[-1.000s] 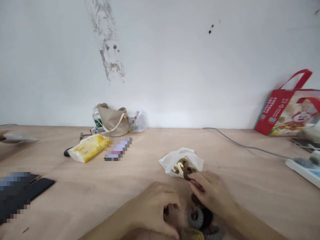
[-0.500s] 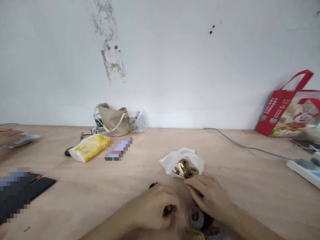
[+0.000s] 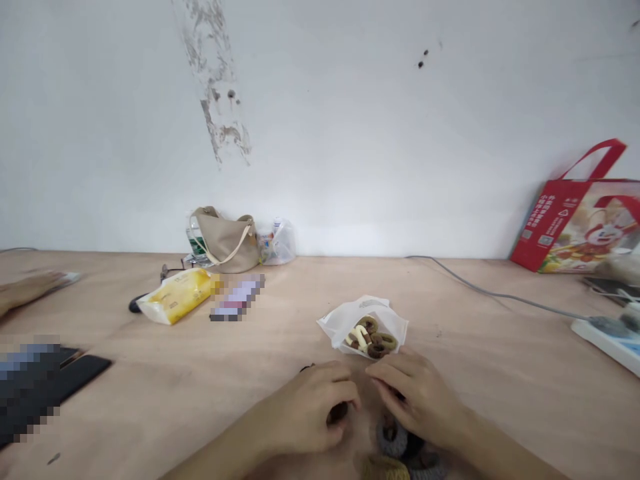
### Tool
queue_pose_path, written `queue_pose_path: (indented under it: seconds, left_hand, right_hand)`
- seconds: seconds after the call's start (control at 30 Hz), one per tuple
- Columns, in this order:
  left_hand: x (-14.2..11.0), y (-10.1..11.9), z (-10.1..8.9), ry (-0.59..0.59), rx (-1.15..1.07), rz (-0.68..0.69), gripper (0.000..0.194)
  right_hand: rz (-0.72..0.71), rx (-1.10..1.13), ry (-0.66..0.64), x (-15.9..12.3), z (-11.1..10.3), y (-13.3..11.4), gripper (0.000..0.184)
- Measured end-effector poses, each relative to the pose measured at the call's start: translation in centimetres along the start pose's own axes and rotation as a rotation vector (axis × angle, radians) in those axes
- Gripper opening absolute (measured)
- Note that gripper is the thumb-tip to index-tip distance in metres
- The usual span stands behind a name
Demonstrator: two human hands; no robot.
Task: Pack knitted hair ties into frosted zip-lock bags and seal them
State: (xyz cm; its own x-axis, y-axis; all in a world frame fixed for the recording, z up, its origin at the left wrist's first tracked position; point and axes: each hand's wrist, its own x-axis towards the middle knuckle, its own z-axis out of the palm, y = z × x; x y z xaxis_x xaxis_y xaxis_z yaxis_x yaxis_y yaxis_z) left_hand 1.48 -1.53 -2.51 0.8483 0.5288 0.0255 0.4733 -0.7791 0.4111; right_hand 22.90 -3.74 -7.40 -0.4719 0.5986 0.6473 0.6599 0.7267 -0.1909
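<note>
My left hand (image 3: 307, 410) is curled at the near middle of the wooden table (image 3: 200, 373), fingers closed round a small dark thing I cannot name. My right hand (image 3: 415, 400) lies beside it with fingers bent over a heap of knitted rings (image 3: 400, 447), grey, black and yellow, at the bottom edge. Just beyond my fingertips a white bag (image 3: 363, 327) lies open, with several brown and cream knitted rings (image 3: 370, 337) inside.
A yellow packet (image 3: 173, 297), a beige handbag (image 3: 225, 247) and a clear plastic bag (image 3: 277, 243) sit toward the wall. A red gift bag (image 3: 580, 223) and a power strip (image 3: 610, 337) with a grey cable stand right. Another person's hand (image 3: 25, 290) rests far left.
My right hand drew back from the white bag toward the heap of rings. My left hand closed tighter and slid a little forward. The other person's hand at far left shifted.
</note>
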Motion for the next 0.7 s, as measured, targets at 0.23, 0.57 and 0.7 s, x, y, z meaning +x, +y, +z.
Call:
queue_pose_path:
  seconds: [0.23, 0.57, 0.7]
  left_hand:
    - [-0.1, 0.1, 0.0, 0.105, -0.064, 0.078, 0.030]
    - [0.4, 0.3, 0.1, 0.593, -0.416, 0.254, 0.021]
    - [0.5, 0.7, 0.0, 0.625, -0.524, 0.222, 0.021]
  right_hand:
    - [-0.035, 0.006, -0.006, 0.0, -0.2, -0.1, 0.023]
    - [0.030, 0.188, -0.144, 0.4, -1.2, -1.3, 0.045]
    - [0.083, 0.252, -0.109, 0.0, -1.1, -1.7, 0.046]
